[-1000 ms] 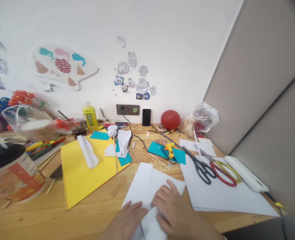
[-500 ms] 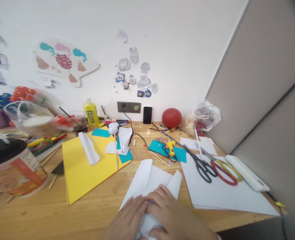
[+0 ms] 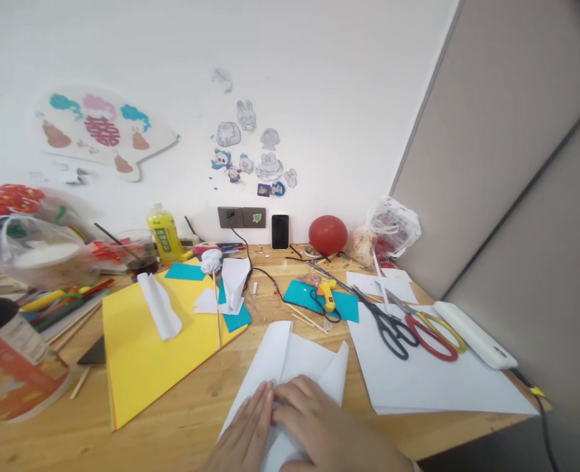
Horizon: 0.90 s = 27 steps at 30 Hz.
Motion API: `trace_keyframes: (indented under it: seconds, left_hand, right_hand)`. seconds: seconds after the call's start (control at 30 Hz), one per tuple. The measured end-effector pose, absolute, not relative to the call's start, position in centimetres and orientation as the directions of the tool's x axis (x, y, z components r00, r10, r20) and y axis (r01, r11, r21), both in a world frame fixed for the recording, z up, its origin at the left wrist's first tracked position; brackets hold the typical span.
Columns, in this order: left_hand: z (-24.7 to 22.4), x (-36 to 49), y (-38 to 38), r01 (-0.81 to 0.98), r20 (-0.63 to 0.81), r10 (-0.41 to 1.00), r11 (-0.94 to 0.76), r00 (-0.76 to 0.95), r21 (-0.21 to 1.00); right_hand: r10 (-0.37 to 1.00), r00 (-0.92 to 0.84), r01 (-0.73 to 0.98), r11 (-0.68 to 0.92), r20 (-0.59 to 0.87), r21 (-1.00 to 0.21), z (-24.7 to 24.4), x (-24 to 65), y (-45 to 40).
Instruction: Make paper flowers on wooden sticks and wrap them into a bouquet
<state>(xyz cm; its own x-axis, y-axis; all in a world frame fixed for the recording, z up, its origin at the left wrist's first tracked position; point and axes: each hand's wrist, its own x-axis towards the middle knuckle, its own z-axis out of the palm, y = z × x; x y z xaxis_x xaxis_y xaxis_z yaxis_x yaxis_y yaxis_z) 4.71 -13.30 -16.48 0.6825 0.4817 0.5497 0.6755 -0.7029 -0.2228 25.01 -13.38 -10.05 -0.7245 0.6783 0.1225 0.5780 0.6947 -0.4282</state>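
A folded sheet of white paper (image 3: 302, 357) lies on the wooden table in front of me, with flaps turned up at its left and right sides. Flat on its left part rests my left hand (image 3: 245, 429), fingers stretched out and pressing down. My right hand (image 3: 314, 423) lies across the middle of the sheet, its fingers extended over the paper and its thumb apart near the bottom edge. The fingertips of both hands almost meet at a fold. The near part of the sheet is hidden under the hands.
Yellow paper (image 3: 162, 367) with a rolled white sheet (image 3: 159, 307) lies left. Black scissors (image 3: 388, 328) and red-and-yellow scissors (image 3: 434, 334) rest on white sheets (image 3: 417, 387) at right. A yellow glue gun (image 3: 328, 294), red balloon (image 3: 328, 235) and phone (image 3: 280, 232) are farther back. A paper cup (image 3: 17, 367) stands left.
My view has turned slightly, so the table's things appear farther left. My fingers have drawn a little nearer to me along the paper, and the right flap stands narrower.
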Motion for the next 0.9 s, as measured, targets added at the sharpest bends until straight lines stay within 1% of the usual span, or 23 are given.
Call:
trace_keyframes:
  seconds: [0.07,0.2,0.27,0.33,0.43,0.53,0.6,0.7,0.9]
  left_hand:
    - [-16.6,4.6,-13.3,0.662,0.523,0.509,-0.734,0.683,-0.15]
    - [-17.2,3.6,-13.1,0.6,0.551,0.541,-0.795,0.635,0.089]
    - [-17.6,2.9,-13.0,0.577,0.536,0.589,-0.788,0.605,0.216]
    - [-17.8,2.4,-12.9,0.553,0.493,0.636,-0.768,0.594,0.325]
    - [-17.7,2.2,-13.0,0.542,0.439,0.687,-0.727,0.579,0.422]
    - [-17.7,2.8,-13.2,0.553,0.43,0.693,-0.721,0.579,0.417]
    - [-17.7,3.2,-13.4,0.575,0.44,0.684,-0.729,0.582,0.371]
    - [-17.5,3.6,-13.8,0.611,0.416,0.68,-0.73,0.604,0.306]
    - [-17.4,3.4,-13.8,0.619,0.428,0.638,-0.758,0.64,0.204]
  right_hand:
    - [0.678,-0.725,0.576,0.693,0.119,-0.433,-9.9,25.1,-13.3]
    - [0.711,-0.681,0.592,0.675,0.176,-0.44,-9.7,25.0,-12.9]
    - [0.683,-0.703,0.567,0.706,0.197,-0.425,-9.7,24.6,-12.6]
    - [0.63,-0.754,0.535,0.753,0.186,-0.384,-9.9,24.0,-12.1]
    - [0.571,-0.809,0.51,0.799,0.14,-0.318,-10.5,23.0,-11.3]
    - [0.571,-0.811,0.516,0.801,0.127,-0.303,-11.1,22.6,-10.8]
    - [0.582,-0.802,0.527,0.796,0.136,-0.299,-11.5,22.5,-10.7]
    - [0.573,-0.808,0.525,0.806,0.139,-0.273,-12.0,22.6,-10.8]
    - [0.544,-0.828,0.501,0.826,0.136,-0.257,-12.5,22.5,-10.8]
